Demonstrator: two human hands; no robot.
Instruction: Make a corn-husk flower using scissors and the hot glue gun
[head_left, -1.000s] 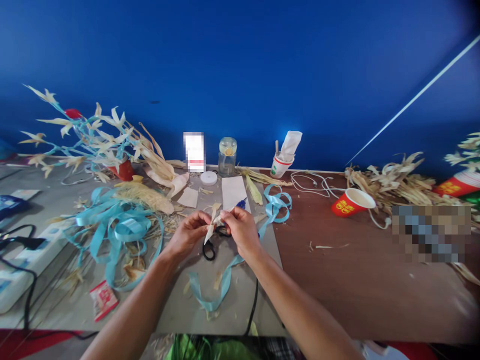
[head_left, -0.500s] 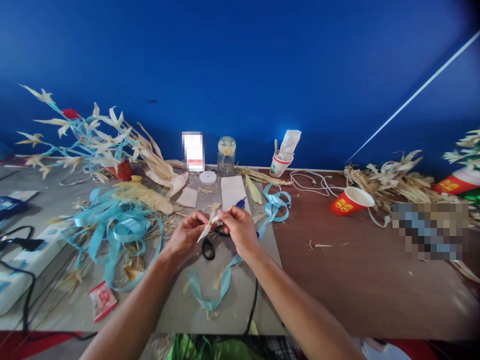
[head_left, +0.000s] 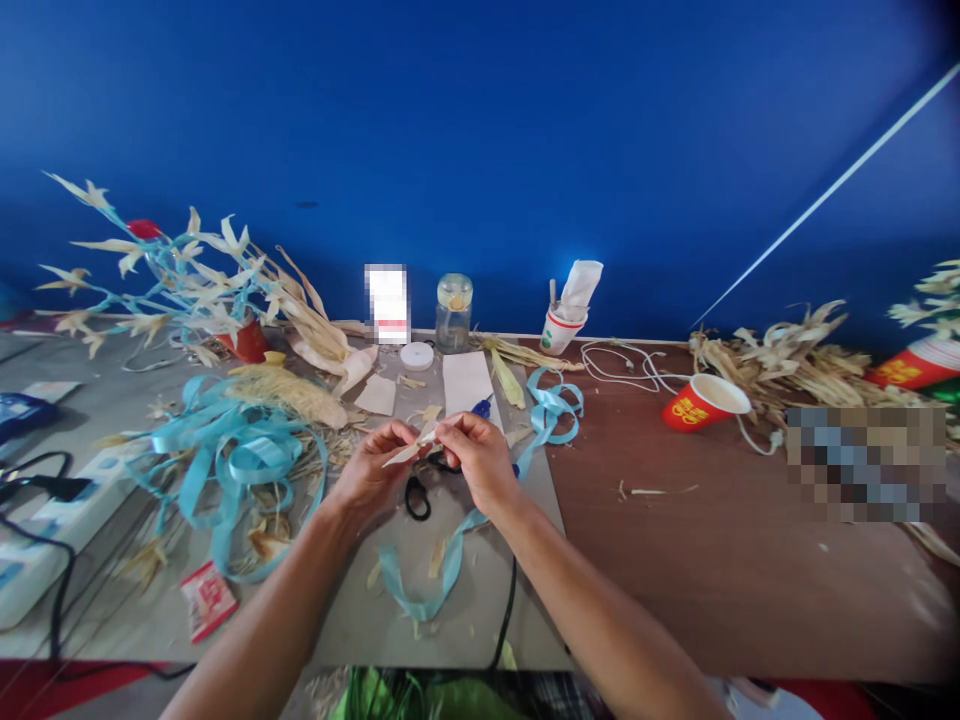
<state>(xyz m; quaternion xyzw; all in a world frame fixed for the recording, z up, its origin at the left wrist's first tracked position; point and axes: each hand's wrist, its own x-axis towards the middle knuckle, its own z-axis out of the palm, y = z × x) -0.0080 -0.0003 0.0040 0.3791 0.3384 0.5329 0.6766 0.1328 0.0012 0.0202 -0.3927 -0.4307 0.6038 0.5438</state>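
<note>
One pale husk piece point(head_left: 403, 456) is held above the counter point(head_left: 660, 575) between two hands, the left hand point(head_left: 370, 468) and the right hand point(head_left: 480, 462), each with its grip clamped on it, near one pair of black-handled scissors point(head_left: 418, 513), partly hidden. Farther back are two pale sheets point(head_left: 466, 380), one round white disc point(head_left: 417, 357) and one glass jar point(head_left: 454, 328).

head camera | forward, down | near, above desk point(head_left: 675, 570) | facing blue wall point(head_left: 480, 150)
</note>
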